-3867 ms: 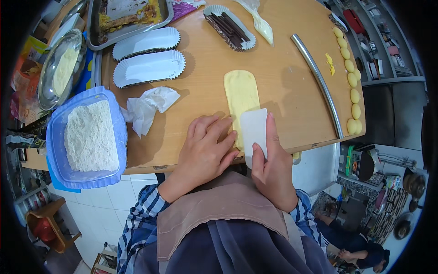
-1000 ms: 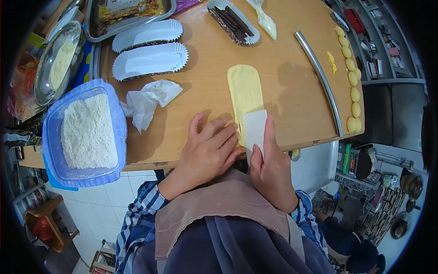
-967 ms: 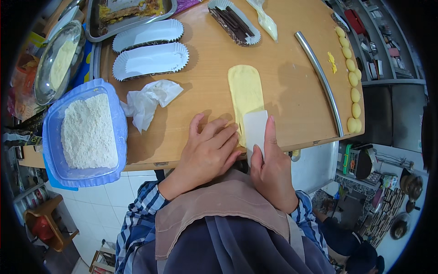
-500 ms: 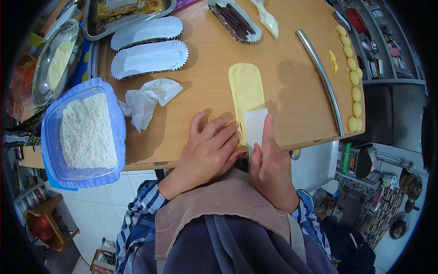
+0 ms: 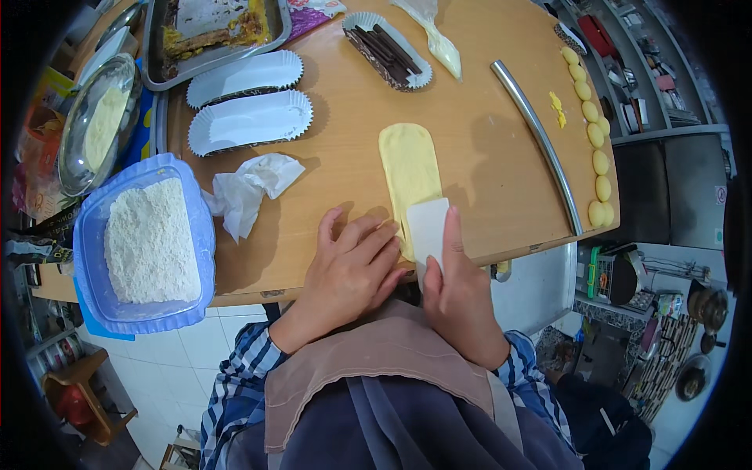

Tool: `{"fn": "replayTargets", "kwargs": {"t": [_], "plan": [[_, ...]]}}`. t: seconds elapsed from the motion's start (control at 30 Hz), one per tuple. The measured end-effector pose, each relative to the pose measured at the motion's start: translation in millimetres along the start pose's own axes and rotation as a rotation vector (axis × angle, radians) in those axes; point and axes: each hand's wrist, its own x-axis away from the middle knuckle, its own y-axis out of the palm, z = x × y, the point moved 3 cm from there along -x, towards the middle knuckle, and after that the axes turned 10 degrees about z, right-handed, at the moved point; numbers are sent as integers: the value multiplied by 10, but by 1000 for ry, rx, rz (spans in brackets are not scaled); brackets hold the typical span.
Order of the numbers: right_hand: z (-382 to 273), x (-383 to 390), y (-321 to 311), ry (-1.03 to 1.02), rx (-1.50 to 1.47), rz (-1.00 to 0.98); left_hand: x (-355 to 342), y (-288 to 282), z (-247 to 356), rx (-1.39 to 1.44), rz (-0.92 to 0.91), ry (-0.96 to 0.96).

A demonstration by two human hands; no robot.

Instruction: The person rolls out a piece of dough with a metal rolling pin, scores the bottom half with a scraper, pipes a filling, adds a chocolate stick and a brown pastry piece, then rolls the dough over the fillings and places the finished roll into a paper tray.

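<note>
A long, flattened piece of pale yellow dough lies on the wooden table. My left hand rests with bent, slightly spread fingers at its lower left edge, fingertips touching it beside a narrow slit in the dough. My right hand grips a flat white scraper, index finger along its right edge, the scraper lying over the dough's lower part. A curved steel tube lies to the right, with small yellow scraps and a row of dough balls beyond it.
A blue flour tub, crumpled paper, two white paper cases, a steel bowl and a baking pan are left. A case of dark sticks and a piping bag are behind. Another person is lower right.
The tabletop and its contents sit slightly lower and further left in the view. My hands keep almost the same pose on dough and scraper. The other person at lower right has shifted.
</note>
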Motion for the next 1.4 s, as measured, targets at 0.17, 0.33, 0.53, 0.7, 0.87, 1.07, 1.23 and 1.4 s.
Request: {"fn": "replayTargets", "kwargs": {"t": [0.17,0.33,0.53,0.7,0.87,1.07,1.23,1.4], "plan": [[8,52,-143,-102,-43,214,21,33,-15,8,-15,-22],[62,3,-80,-57,-34,166,23,13,-8,-11,-24,-32],[61,-28,-51,-130,16,143,16,24,-13,12,-21,-25],[67,32,-5,-32,72,65,13,31,-13,12,-15,-22],[38,-27,-11,2,27,6,-2,15,-9,10,-10,-3],[36,13,10,-7,76,16,-5,24,6,-4,-12,3],[41,12,10,-33,53,46,9,17,2,-7,-6,-2],[72,45,-74,-62,29,80,14,34,-8,4,-5,-29]]}}
